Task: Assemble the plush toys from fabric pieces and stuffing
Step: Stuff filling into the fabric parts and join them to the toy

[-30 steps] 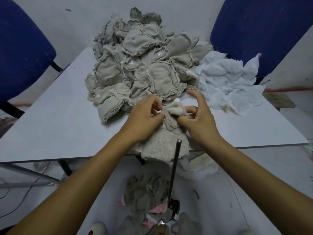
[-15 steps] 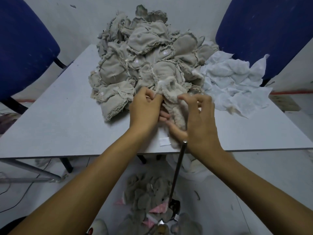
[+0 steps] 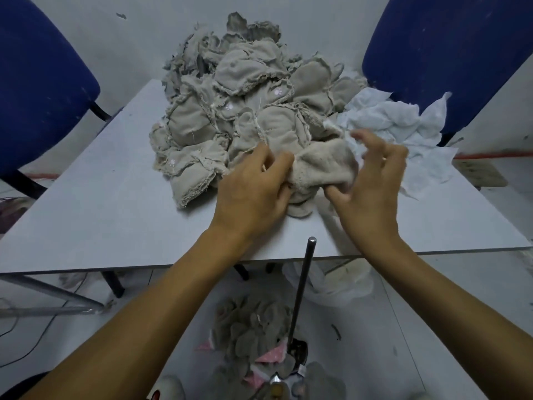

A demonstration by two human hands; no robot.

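Now the plush skin [image 3: 323, 166], upright half a second ago, lies sideways mid-table against the heap of fabric pieces [image 3: 242, 111]. Left hand [image 3: 253, 192] pinches its left end; right hand [image 3: 372, 183] thumb grips beneath, fingers loosely curled above. Probably being turned out before stuffing.

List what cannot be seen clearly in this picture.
- Head view: left hand fingertips, buried in the fuzzy beige plush piece.
- Right hand upper fingers, motion-blurred.
- Thin dark metal rod: base hidden among grey fabric scraps on the floor.
- Stuffing: none recognisable.
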